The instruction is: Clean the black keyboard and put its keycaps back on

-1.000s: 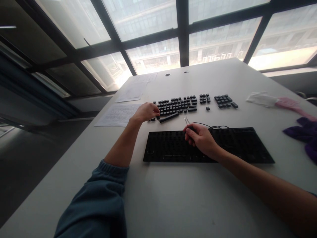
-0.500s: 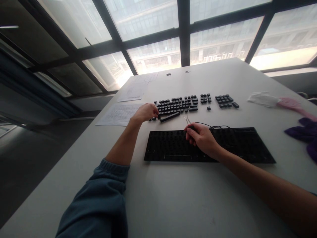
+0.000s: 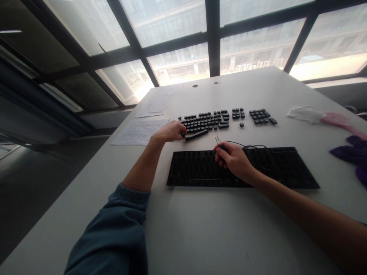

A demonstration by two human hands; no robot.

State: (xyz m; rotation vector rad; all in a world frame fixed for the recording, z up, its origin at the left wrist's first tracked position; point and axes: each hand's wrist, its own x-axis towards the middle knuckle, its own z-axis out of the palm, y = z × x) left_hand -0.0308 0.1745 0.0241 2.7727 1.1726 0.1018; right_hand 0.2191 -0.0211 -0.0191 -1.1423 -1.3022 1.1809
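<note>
My left hand (image 3: 170, 131) is at the left end of the loose keycaps, its fingers closed on a small black keycap (image 3: 182, 135). Beside those fingers lies the long spacebar keycap (image 3: 196, 135), slanting on the table. My right hand (image 3: 233, 158) rests over the black keyboard (image 3: 197, 166), whose keys are off. It grips a keycap puller (image 3: 216, 139) with two thin metal wires pointing up and away. The handle is mostly hidden in the fingers. Rows of black keycaps (image 3: 200, 124) sit behind the keyboard, laid out in keyboard order.
Number-pad keycaps (image 3: 259, 116) form a block at the right. The keyboard's cable (image 3: 254, 146) curls behind it. Paper sheets (image 3: 134, 132) lie at the left. A white and pink glove-like item (image 3: 305, 114) and a purple cloth item (image 3: 351, 151) lie on the right of the white table (image 3: 200, 229).
My left hand has shifted slightly, its fingers now curled over the keycap near the spacebar. My right hand and the puller have stayed in place.
</note>
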